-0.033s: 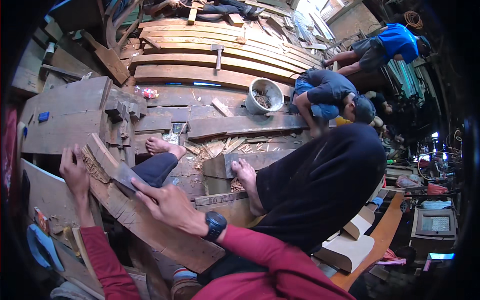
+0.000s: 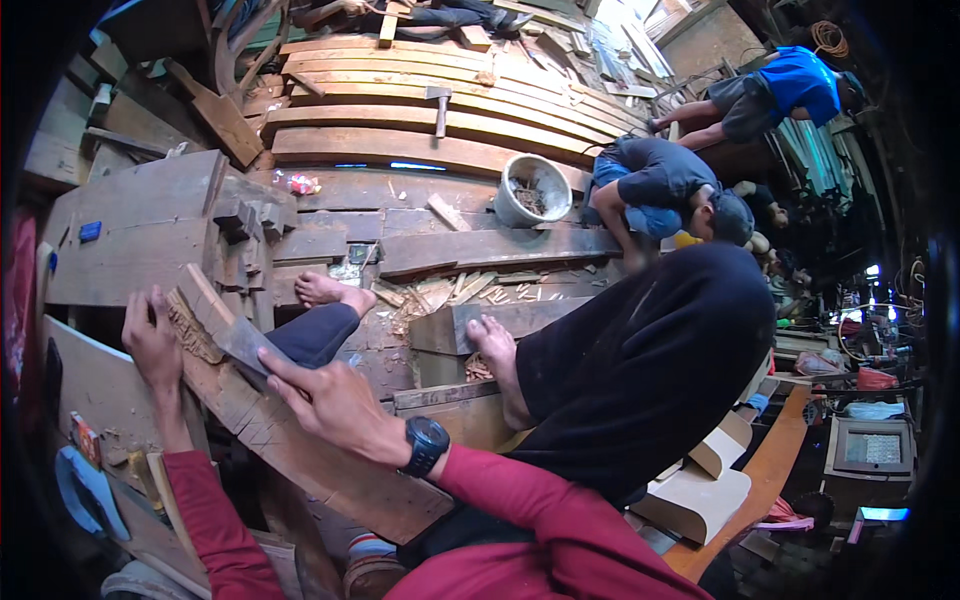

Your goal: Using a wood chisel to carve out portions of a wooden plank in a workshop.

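My left hand (image 2: 156, 345) has its curled fingers on the left edge of a long, cracked wooden board (image 2: 310, 470) with a rough, splintered patch near its upper end. The board lies diagonally in front of me, its lower end by my lap. My right hand (image 2: 330, 400), with a watch on the wrist, grips a flat grey tool (image 2: 245, 350) laid against the board just below that patch, forefinger stretched along it. Whether the tool is a blade or a block I cannot tell.
Long planks (image 2: 420, 150), a hammer (image 2: 437, 110), a bucket (image 2: 530, 190) of debris and scattered offcuts (image 2: 450, 288) lie ahead. One co-worker (image 2: 670, 185) crouches at right; another (image 2: 800, 85) bends behind. A person's dark-clothed legs (image 2: 430, 20) show at top. Curved cut boards (image 2: 705, 490) sit beside my right leg.
The view has shifted very slightly. Both hands keep nearly the same places on the board and tool.
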A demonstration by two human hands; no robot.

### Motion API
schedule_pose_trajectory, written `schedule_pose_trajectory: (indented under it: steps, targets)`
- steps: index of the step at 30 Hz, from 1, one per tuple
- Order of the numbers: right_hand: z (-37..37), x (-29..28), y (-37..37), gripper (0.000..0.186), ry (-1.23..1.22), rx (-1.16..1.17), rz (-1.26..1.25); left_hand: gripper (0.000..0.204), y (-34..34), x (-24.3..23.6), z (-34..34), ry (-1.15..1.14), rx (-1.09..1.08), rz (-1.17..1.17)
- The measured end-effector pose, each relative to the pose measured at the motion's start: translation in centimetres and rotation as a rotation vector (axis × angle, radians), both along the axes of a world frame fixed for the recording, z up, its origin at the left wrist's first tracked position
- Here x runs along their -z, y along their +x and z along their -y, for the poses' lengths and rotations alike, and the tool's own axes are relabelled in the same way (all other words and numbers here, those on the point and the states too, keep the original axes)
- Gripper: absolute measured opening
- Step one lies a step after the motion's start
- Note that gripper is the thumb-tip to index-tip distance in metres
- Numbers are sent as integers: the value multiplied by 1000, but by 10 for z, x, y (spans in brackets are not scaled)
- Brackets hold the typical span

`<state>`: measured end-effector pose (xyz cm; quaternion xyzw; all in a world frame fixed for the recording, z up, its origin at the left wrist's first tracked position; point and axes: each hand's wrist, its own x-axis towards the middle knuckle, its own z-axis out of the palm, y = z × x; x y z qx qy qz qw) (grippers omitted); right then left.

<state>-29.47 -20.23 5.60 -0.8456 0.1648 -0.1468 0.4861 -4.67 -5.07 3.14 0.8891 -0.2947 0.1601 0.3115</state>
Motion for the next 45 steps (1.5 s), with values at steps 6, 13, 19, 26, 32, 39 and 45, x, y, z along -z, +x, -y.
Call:
schedule_pose_trajectory:
  steps: [6, 13, 19, 26, 32, 39, 45]
  targets:
    - [0, -2, -19, 35, 4, -69, -131, 33, 0, 4, -6, 6, -14, 20]
    - [-6, 0, 20, 34, -32, 16, -18, 32, 1, -4, -3, -33, -29, -19]
    - [2, -5, -14, 35, -32, -90, -137, 33, 2, -1, 0, -22, -43, -25]
    - [-1, -2, 11, 38, -66, -39, -14, 31, -6, -2, 7, -49, -46, -26]
    - [-3, -2, -15, 39, -37, -76, -113, 29, -6, -11, 2, 11, -54, 26]
    - [-6, -4, -12, 38, -43, -62, -101, 32, -3, -11, -4, -19, -60, 7]
    - [-4, -1, 16, 36, -59, 7, -8, 30, -5, -9, 4, -27, -52, 22]
